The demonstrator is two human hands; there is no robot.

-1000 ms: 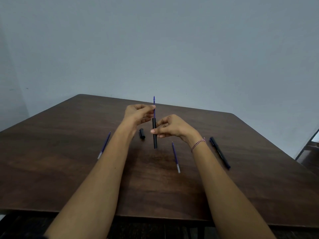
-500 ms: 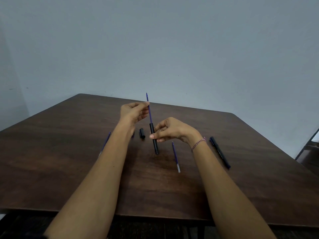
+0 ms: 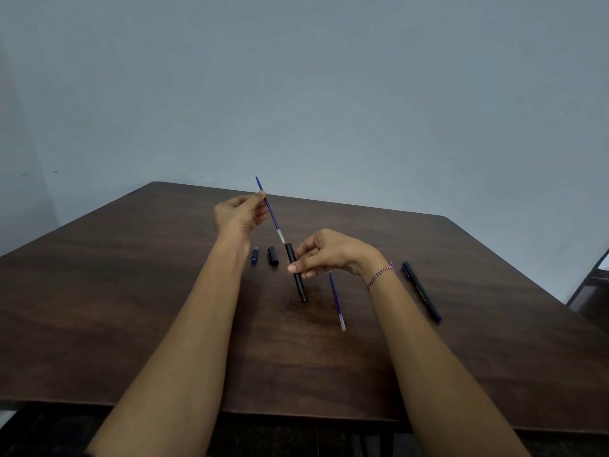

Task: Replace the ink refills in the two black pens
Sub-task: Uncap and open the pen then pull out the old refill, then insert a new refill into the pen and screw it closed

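Note:
My right hand (image 3: 329,253) grips a black pen barrel (image 3: 295,275), tilted, its lower end just above the brown table (image 3: 131,308). My left hand (image 3: 242,212) pinches a blue refill (image 3: 271,211) near its tip. The refill's clear lower end sits at or just inside the barrel's mouth. A black cap (image 3: 273,256) and a small blue piece (image 3: 254,255) lie on the table below my left hand. A loose blue refill (image 3: 336,300) lies under my right wrist. A second, whole black pen (image 3: 421,291) lies to the right.
The table's near edge (image 3: 296,415) runs across the bottom of the view. A dark chair part (image 3: 593,285) stands beyond the right edge. A plain grey wall (image 3: 329,94) is behind.
My left hand has moved up and to the left, drawing the blue refill almost fully out of the barrel. The barrel has tilted more. The refill that lay at the left is now hidden by my arm.

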